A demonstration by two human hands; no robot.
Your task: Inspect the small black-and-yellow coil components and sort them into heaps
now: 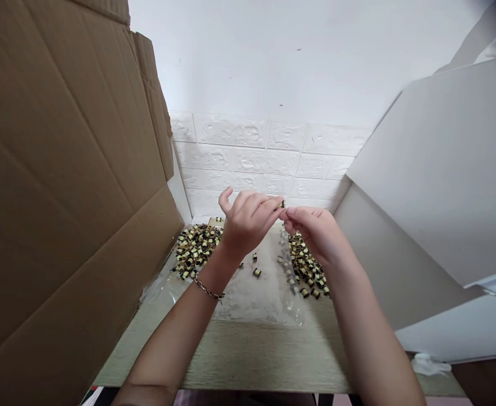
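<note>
My left hand [248, 217] is closed on a small transformer coil [282, 205], a black bobbin wrapped in yellow tape. Only the end of that coil shows beyond the fingertips. Right beside it, my right hand [311, 225] pinches a thin wire [284, 211] at the coil, thumb against forefinger. Both hands are raised above the table, their fingertips almost meeting. Below them a few loose coils [257, 273] lie on a clear plastic sheet [265, 304]. A bracelet [208, 290] circles my left wrist.
One heap of coils [195, 248] lies on the left, another heap [309, 268] on the right. A tall cardboard sheet [62, 169] walls off the left side, white panels [434, 169] the right. Behind is a white brick-pattern wall [239, 132]. The table [265, 358] is pale wood.
</note>
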